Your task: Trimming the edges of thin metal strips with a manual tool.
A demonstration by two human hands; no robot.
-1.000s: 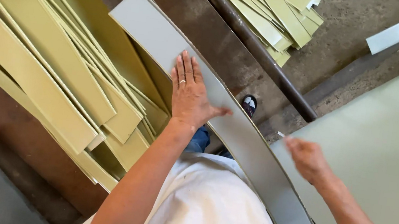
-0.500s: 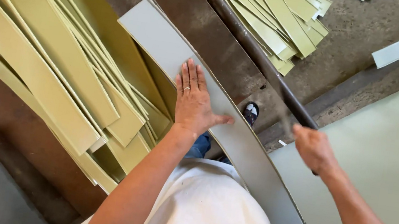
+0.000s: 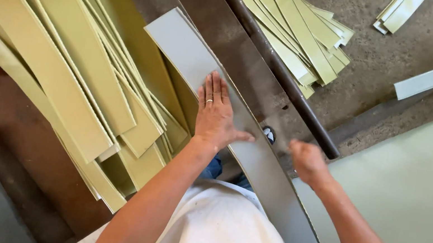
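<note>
Flat and spread, my left hand (image 3: pixel 216 115) presses on the long grey metal strip (image 3: pixel 191 59), which runs from upper centre of the frame down to the lower right. Blurred, my right hand (image 3: pixel 306 159) sits at the strip's far edge; whether it grips I cannot tell. Beside it lies a large pale green sheet (image 3: pixel 420 201) at right. Olive-yellow cut strips (image 3: pixel 56 59) pile at left, more (image 3: pixel 296 37) beyond the dark steel bar (image 3: pixel 270 61).
</note>
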